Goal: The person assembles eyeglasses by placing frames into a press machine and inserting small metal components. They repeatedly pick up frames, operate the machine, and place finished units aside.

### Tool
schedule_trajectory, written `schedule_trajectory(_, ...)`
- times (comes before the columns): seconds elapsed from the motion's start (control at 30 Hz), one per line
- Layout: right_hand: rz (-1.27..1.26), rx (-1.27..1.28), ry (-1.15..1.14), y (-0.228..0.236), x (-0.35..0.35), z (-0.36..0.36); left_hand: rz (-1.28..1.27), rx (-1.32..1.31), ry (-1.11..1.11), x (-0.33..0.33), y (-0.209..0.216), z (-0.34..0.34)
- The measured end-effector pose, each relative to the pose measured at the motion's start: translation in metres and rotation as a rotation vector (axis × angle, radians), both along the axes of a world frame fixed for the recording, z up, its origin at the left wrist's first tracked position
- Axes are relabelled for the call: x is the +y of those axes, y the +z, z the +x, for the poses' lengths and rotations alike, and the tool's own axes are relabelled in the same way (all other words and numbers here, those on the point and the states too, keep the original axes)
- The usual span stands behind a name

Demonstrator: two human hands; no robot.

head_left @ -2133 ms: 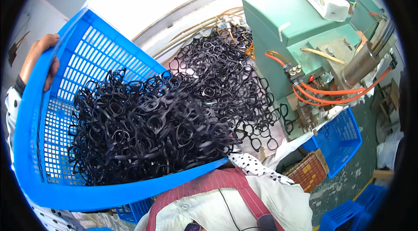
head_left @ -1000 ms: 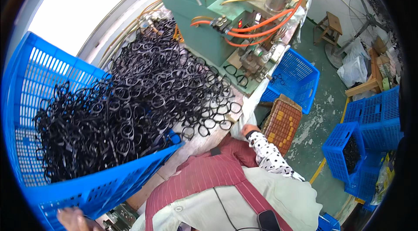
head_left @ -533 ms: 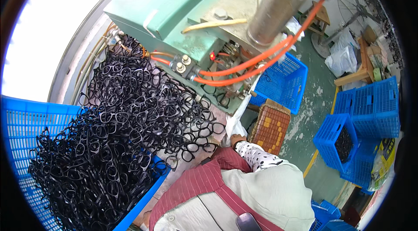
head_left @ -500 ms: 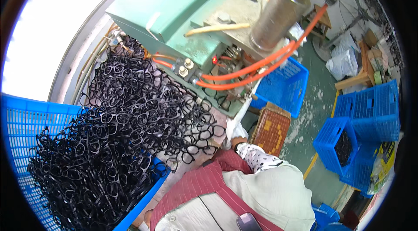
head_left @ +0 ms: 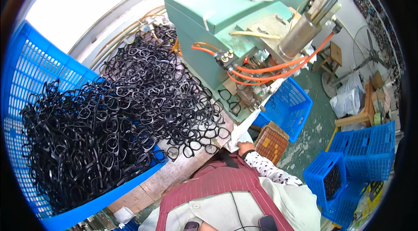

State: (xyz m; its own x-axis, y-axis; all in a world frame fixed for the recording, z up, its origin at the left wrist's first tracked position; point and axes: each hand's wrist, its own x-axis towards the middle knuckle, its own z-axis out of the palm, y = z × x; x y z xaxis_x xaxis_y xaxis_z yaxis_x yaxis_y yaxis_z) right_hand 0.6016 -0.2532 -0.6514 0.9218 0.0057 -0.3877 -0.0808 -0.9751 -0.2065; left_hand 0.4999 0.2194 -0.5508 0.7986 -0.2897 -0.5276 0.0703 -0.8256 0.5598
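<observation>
My right hand (head_left: 246, 147), with a dark band at the wrist and a white sleeve with black spots, is at the front edge of the work table. Its fingers are closed on a white cloth (head_left: 240, 133) that hangs beside the machine. My left hand is out of view. To the left, a heap of black eyeglass frames (head_left: 148, 87) spreads over the table (head_left: 174, 170). More of them fill a large blue crate (head_left: 48, 61). One black eyeglass frame (head_left: 230, 100) lies against the base of the green press machine (head_left: 196, 26).
Orange hoses (head_left: 278, 71) loop across the machine front under a metal cylinder (head_left: 300, 39). Below stand a blue basket (head_left: 300, 105) and a woven brown seat (head_left: 272, 142). Stacked blue crates (head_left: 365, 148), a fan (head_left: 370, 55) and a wooden stool (head_left: 333, 57) are at right.
The view has swung, so the machine sits farther right and more of the table's near edge shows. My right hand stays at the white cloth, now seen more plainly.
</observation>
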Motion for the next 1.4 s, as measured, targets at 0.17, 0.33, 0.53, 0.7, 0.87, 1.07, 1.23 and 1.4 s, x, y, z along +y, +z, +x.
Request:
schedule_trajectory(0.17, -0.057, -0.079, 0.195, 0.115, -0.029, 0.011, -0.094, -0.007, -0.043, -0.03, -0.029, 0.01)
schedule_trajectory(0.33, -0.19, 0.063, 0.234, 0.219, -0.039, 0.063, -0.209, 0.016, -0.036, -0.073, -0.05, 0.032)
schedule_trajectory(0.53, 0.109, 0.251, 0.313, 0.169, -0.052, 0.089, -0.317, -0.064, 0.135, -0.138, -0.053, 0.066)
schedule_trajectory(0.7, 0.631, 0.528, -0.068, 0.161, -0.076, 0.149, -0.205, -0.341, 0.419, -0.189, -0.035, 0.085)
schedule_trajectory(0.87, 0.703, 0.585, 0.231, 0.112, -0.08, 0.184, 0.033, -0.713, 0.552, -0.225, -0.042, 0.086)
schedule_trajectory(1.07, 0.768, 0.62, 0.475, 0.065, -0.069, 0.179, 0.08, -0.989, 0.759, -0.248, -0.061, 0.087)
schedule_trajectory(1.23, 0.719, 0.341, 0.616, 0.094, -0.034, 0.156, -0.094, -0.976, 1.124, -0.279, -0.08, 0.082)
schedule_trajectory(1.4, 0.813, -0.065, 0.568, 0.061, 0.0, 0.137, -0.978, -0.378, 1.394, -0.423, -0.036, 0.056)
